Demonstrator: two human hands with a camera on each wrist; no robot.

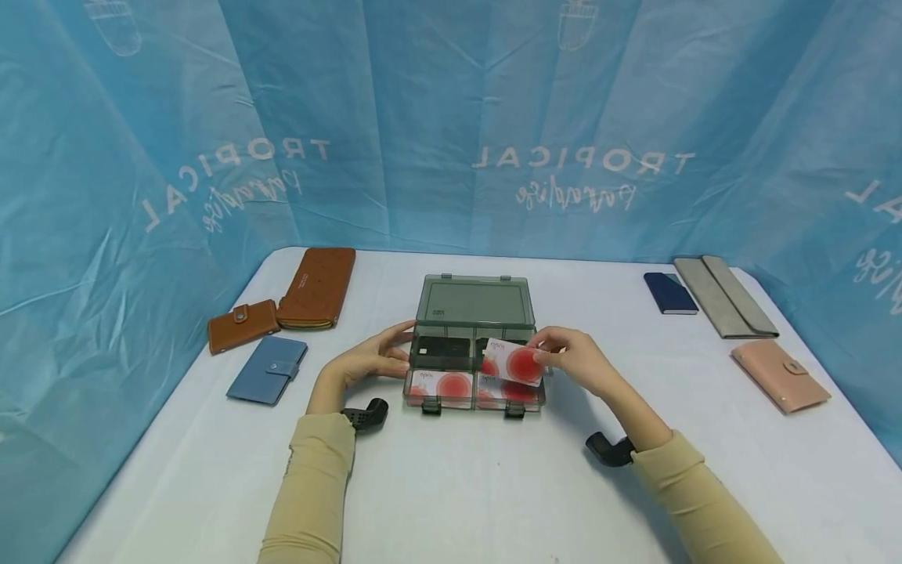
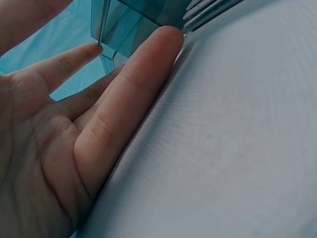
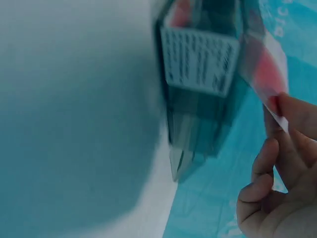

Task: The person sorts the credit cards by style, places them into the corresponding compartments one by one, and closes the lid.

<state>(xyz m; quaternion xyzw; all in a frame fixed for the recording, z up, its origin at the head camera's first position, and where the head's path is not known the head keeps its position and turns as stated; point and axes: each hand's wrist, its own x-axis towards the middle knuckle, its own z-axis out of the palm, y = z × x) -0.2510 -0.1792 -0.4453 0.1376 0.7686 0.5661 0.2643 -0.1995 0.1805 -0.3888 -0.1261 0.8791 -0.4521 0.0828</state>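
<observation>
In the middle of the table stands a translucent green-grey plastic box (image 1: 475, 325), its lid tipped back and its inside split into compartments. Black cards (image 1: 442, 347) lie in the back left compartment; white cards with a red circle (image 1: 441, 385) lie in the front ones. My right hand (image 1: 574, 356) pinches a white card with a red circle (image 1: 514, 362) at its right edge, over the right compartments. That card also shows in the right wrist view, beside the box. Against the box's left side rests my left hand (image 1: 366, 360), fingers extended, touching the wall with fingertips.
At the left lie a large brown wallet (image 1: 320, 286), a small brown wallet (image 1: 243, 325) and a blue wallet (image 1: 268, 370). To the right are a navy booklet (image 1: 669, 293), a grey folding case (image 1: 726, 296) and a pink wallet (image 1: 780, 374). A blue curtain (image 1: 451, 117) hangs behind.
</observation>
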